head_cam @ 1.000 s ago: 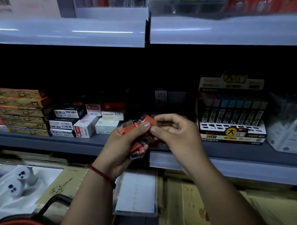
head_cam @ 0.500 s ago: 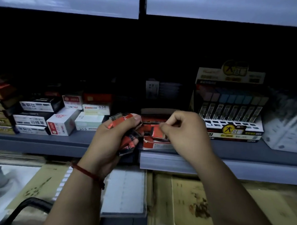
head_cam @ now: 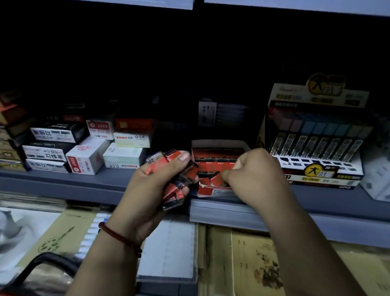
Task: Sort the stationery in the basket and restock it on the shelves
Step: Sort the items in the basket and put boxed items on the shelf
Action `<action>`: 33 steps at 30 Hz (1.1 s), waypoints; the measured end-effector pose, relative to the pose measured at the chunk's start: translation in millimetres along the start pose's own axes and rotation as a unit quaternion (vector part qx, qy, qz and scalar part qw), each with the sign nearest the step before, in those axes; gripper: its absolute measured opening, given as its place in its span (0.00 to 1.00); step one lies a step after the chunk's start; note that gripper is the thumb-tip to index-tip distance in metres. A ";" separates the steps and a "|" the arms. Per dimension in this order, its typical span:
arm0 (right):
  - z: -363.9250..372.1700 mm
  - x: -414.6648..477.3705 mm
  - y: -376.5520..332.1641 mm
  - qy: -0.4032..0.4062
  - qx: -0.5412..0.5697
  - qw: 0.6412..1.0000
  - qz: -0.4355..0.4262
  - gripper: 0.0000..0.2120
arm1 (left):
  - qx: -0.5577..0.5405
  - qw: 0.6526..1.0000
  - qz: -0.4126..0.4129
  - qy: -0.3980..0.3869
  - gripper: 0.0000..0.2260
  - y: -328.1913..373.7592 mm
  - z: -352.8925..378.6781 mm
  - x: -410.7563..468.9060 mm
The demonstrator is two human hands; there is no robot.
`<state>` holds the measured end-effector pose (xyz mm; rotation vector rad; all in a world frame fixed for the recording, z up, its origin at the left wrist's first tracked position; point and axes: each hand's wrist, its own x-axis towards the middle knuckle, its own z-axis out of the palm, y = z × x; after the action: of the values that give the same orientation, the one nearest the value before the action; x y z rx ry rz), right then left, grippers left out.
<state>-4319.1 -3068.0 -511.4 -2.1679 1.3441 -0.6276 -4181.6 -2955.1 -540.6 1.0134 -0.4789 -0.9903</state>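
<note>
Dimly lit, the grey shelf (head_cam: pixel 115 182) carries stacked stationery boxes (head_cam: pixel 87 157).

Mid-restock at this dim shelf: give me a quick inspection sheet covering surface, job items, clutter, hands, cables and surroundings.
Surface: grey shelf, dimly lit, stocked along its length.
Job's things: open red display box at the shelf's front edge, with red packs inside; bundle of small red packs; basket at lower left, only handle and rim in view.
Clutter: stacked white boxes left of the red box; lead display carton right of it.
Hands: left hand grips the bundle; right hand, fingers curled, is at the red box's front; what it holds is hidden.
Cables: nothing seen.
Surroundings: notebooks on the level below.
</note>
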 end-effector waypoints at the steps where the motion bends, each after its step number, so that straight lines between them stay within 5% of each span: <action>1: 0.9 0.1 -0.9 -0.010 -0.012 1.000 0.000 0.12 | -0.002 1.000 0.001 -0.001 0.25 0.0 -0.2 0.0; 12: 7.3 5.9 6.3 -0.017 -0.062 0.997 -0.042 0.07 | 0.044 0.998 0.011 -0.040 0.12 0.3 -3.1 -2.5; 15: 8.1 -1.1 -5.8 0.021 0.095 0.986 -0.135 0.07 | 0.060 0.998 0.011 -0.036 0.12 -0.2 -4.0 -2.0; 20: 2.3 -16.3 -22.8 -0.077 0.276 0.940 -0.184 0.03 | 0.069 0.997 0.017 -0.033 0.18 -0.3 -2.7 -0.1; 26: 2.3 -6.9 -9.9 -0.113 0.295 0.937 -0.147 0.02 | 0.082 0.996 0.018 -0.029 0.18 -1.3 -3.3 2.2; 30: -15.1 0.0 3.3 -0.029 0.283 0.953 -0.101 0.01 | 0.050 0.999 0.018 -0.005 0.10 -1.7 1.0 3.0; 33: -25.0 4.5 18.2 0.018 0.177 0.979 -0.098 0.05 | 0.020 1.000 0.017 0.009 0.10 -2.5 3.4 2.2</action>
<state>-4345.0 -3083.5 -503.3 -2.0137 0.9548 -0.9092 -4184.1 -2959.0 -541.4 1.0449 -0.5013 -0.9432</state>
